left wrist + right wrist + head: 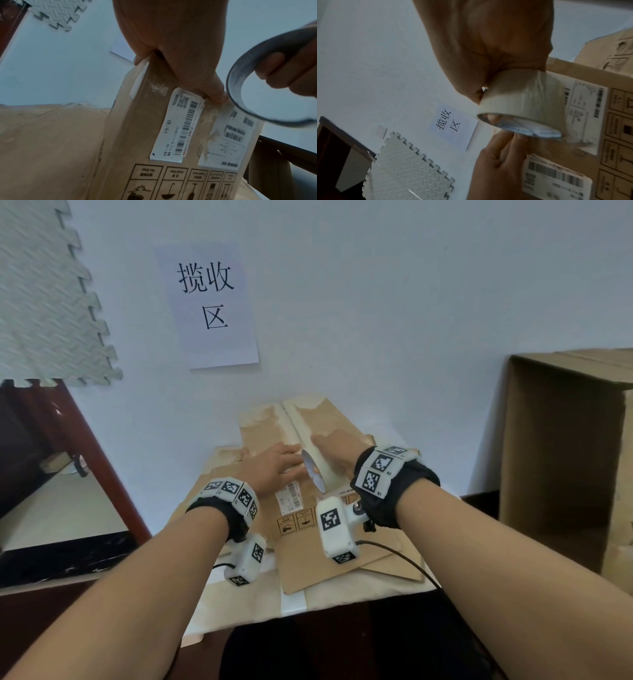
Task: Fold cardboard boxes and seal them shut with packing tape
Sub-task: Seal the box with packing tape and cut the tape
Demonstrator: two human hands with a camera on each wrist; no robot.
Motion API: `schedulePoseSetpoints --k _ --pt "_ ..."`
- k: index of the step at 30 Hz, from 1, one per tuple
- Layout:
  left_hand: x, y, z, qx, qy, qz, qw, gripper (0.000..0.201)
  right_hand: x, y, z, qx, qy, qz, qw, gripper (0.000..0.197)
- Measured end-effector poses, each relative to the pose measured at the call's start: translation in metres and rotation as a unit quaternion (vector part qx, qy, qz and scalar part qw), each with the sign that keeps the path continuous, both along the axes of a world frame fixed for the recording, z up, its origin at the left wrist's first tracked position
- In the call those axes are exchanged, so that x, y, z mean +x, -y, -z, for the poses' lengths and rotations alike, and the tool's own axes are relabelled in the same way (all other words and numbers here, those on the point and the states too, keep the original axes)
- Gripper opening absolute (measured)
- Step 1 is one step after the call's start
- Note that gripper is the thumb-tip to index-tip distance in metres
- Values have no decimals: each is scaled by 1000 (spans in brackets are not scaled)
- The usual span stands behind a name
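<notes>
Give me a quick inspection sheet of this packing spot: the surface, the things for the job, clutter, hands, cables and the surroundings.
Surface: small white table, largely covered by cardboard.
Job's things: flattened cardboard box with shipping labels; tape roll standing on edge over it.
Clutter: spare cardboard sheets under the box.
Hands: left hand lies with straight fingers on the box beside the roll; right hand has its grip on the roll, a fingertip inside the core.
Cables: black cable from the right wrist camera; another at the left.
Surroundings: white wall with paper sign, foam mat, open standing box on the right.
</notes>
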State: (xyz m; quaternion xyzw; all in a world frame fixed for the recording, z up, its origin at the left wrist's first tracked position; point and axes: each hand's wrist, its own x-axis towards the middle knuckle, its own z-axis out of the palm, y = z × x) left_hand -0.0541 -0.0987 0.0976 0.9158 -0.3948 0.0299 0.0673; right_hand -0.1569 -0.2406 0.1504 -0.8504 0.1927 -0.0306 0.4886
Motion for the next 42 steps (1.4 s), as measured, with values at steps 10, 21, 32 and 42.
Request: schedulePoseSetpoints --k 10,21,32,42 --pt "5 2 3 26 9 -5 1000 53 -8 -4 20 18 -55 32 998 41" --pt "10 2 7 -5 -6 -15 1000 50 -7 -2 36 16 -23 56 998 41" --pt "11 4 10 -8 20 -49 999 80 -10 -4 39 13 -21 31 999 45" --pt "5 5 8 -10 44 -58 997 95 -5 1 52 -29 -23 15 999 47"
